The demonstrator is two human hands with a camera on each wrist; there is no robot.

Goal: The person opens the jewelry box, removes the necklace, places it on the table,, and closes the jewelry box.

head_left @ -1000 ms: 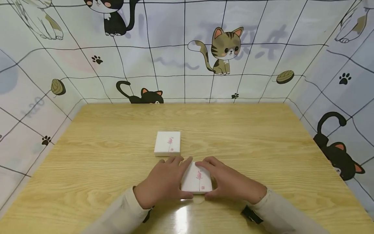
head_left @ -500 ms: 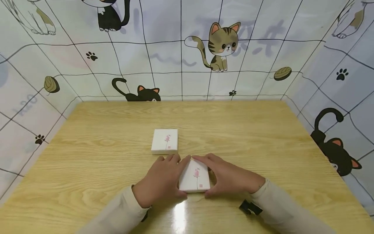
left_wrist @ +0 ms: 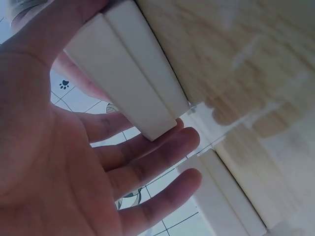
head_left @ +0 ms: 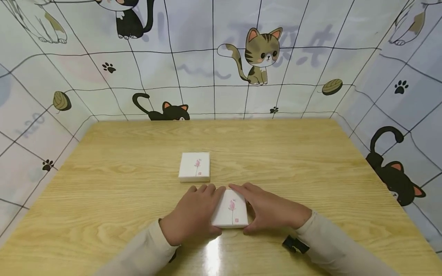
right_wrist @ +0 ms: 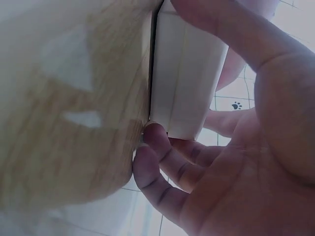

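Note:
Both hands grip a flat white square box [head_left: 230, 209] with a pink lotus and a small red stamp on its lid. My left hand [head_left: 197, 211] spans its left side, thumb at the near edge and index finger at the far corner. On the right side my right hand [head_left: 274, 209] mirrors this, thumb and index finger at the corners. A seam between lid and base runs along the held box [left_wrist: 123, 69] in the left wrist view. A second, matching box [head_left: 194, 166] lies beyond the left hand's fingers.
The wood-grain table [head_left: 293, 153] carries both boxes. Cat-printed cloth [head_left: 193, 65] walls off its back and sides. A bright light reflection lies on the tabletop near the front.
The right index fingertip has shifted from the lid's top to its far edge. The head view has moved slightly; both hands stay at the box and the second box stays put.

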